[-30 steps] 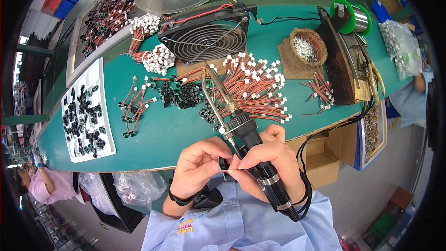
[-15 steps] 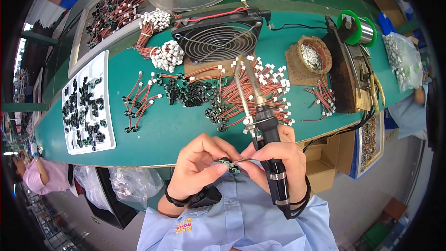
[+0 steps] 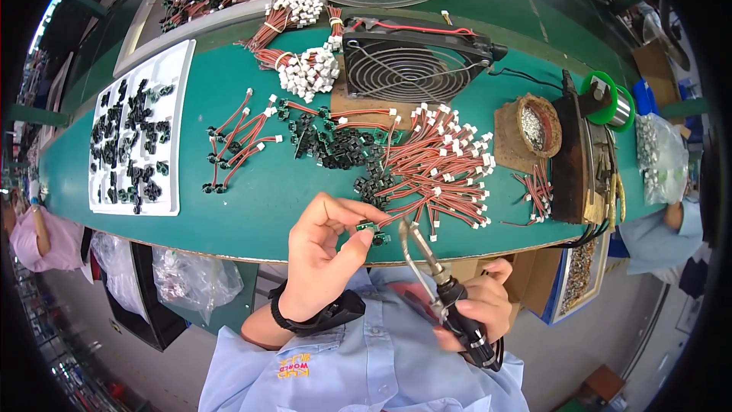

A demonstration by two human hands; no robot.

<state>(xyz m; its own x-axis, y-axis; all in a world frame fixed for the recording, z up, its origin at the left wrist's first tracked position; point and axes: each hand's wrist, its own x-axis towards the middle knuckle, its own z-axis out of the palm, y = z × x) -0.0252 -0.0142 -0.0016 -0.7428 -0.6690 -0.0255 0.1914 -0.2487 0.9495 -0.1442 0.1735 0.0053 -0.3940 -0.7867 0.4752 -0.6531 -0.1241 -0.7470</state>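
My left hand [image 3: 320, 259] pinches a small green circuit board [image 3: 367, 226] between thumb and fingertips, just in front of the table's near edge. Part of the board is hidden by the thumb. Red wires run from it toward the cable pile; I cannot tell which cable they belong to. My right hand [image 3: 488, 307] is wrapped round the black handle of a soldering iron [image 3: 451, 294]. A thin bent metal tube is fixed along the iron. The iron's tip points up and left, close to the wires right of the board; whether it touches them is unclear.
Red-wired cables with white plugs [image 3: 446, 168] and black-green parts [image 3: 335, 145] lie mid-table. A white tray [image 3: 185, 69] of parts stands left. Behind are a black fan [image 3: 412, 69] and bundled cables [image 3: 309, 72]. A round solder pot [image 3: 554, 137] and green solder spool [image 3: 623, 109] stand right.
My right hand has let go of the wire and lowered the iron, bringing its tip near the board. My left hand still holds the board. The view has shifted a little.
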